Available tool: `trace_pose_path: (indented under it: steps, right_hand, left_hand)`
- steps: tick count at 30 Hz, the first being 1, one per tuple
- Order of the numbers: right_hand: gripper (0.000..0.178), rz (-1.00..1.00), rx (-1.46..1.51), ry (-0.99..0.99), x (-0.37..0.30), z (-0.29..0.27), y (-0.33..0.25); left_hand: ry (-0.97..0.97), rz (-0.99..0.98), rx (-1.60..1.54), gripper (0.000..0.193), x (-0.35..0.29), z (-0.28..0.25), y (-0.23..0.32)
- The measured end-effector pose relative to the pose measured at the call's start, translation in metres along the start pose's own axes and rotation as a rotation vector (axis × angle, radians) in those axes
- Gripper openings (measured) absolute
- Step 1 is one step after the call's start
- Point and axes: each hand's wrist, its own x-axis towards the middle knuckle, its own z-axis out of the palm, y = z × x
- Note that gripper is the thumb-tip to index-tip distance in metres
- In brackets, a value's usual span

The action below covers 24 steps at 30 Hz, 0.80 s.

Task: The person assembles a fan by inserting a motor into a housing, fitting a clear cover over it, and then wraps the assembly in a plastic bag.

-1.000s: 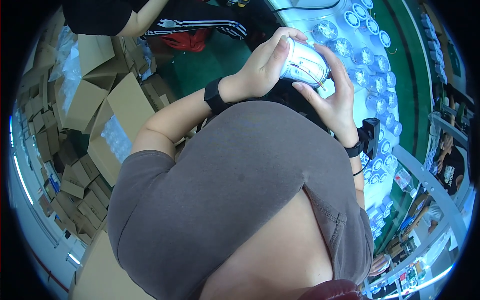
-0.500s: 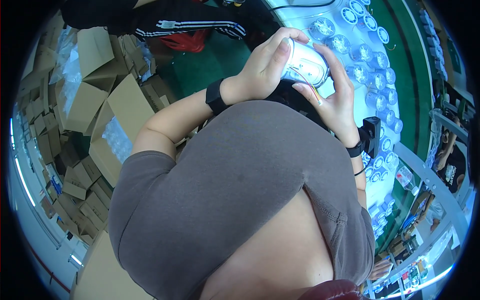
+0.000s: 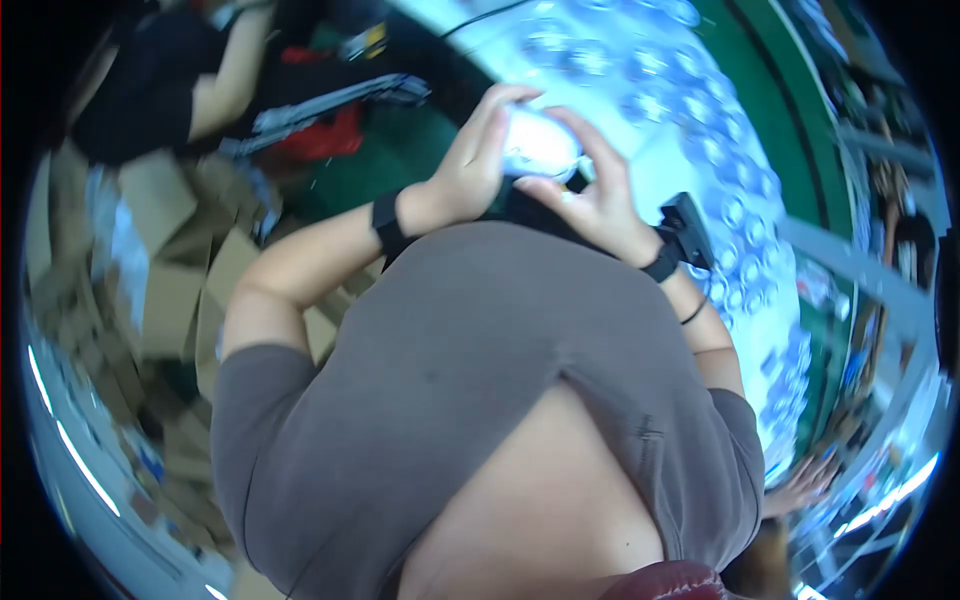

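Close in front of my body, both hands hold a white, rounded housing. My left hand is wrapped round its left side, with the thumb along its near face. On the other side, the fingers of my right hand curve over the far right edge, and the thumb presses the near edge. Glare and motion blur wash out the housing's surface details. A black band circles my left wrist, and a black strap with a small box-like device is on my right wrist.
Many clear, round plastic parts stand on a pale table beyond and right of my hands. Open cardboard boxes pile up at left. A person in black is at upper left. At right are a grey metal frame and another person's hand.
The view has swung and blurred, so my hands and the housing sit further left in it. The housing's thin coloured wires, seen before, no longer show. Both hands keep their hold.
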Motion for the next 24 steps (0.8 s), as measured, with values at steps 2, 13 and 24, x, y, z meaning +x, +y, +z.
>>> trace_pose_path:
  steps: [2,13,24]
  right_hand:
    - [0.058,0.157,0.081,0.021,-0.013,-0.009,0.014]
    - [0.059,0.553,-0.262,0.360,-0.089,-0.118,0.061]
    - [0.070,0.323,0.275,0.067,-0.064,-0.109,0.032]
  left_hand:
    - [-0.170,-0.211,-0.241,0.052,0.005,0.012,-0.007]
    - [-0.344,-0.692,-0.424,0.050,0.071,0.076,-0.034]
    - [-0.778,-0.287,-0.768,0.073,0.085,0.095,-0.009]
